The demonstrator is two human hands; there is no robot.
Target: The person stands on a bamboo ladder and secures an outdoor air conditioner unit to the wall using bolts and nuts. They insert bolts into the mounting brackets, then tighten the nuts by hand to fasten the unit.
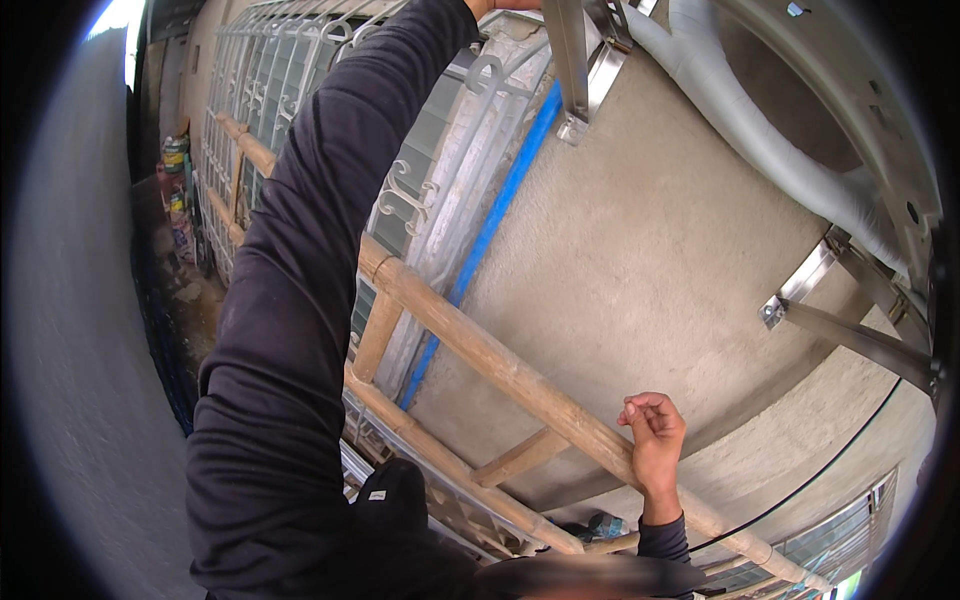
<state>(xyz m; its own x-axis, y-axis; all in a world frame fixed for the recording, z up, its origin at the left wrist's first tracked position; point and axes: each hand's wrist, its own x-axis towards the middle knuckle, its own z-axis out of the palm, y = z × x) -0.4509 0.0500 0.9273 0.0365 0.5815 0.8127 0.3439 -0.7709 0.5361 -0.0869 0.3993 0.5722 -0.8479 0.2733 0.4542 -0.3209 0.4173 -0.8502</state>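
My left arm, in a dark long sleeve, reaches up across the view. At the top edge my left hand (508,4) is mostly cut off, so its fingers are hidden; it is next to a metal bracket (568,50) fixed to the wall. Lower right, my right hand (655,440) is raised with its fingers curled in toward the thumb. Whether something small is pinched there cannot be made out. The right wrist is in front of a bamboo ladder (500,375), whose rails run diagonally along the wall.
A metal casing (885,110) overhangs the upper right, with a white wrapped pipe (770,150) below it. Another bracket (850,330) juts from the rough wall (640,240). A blue strip (510,190) borders the window grille (400,200). A black cable (830,465) crosses lower right.
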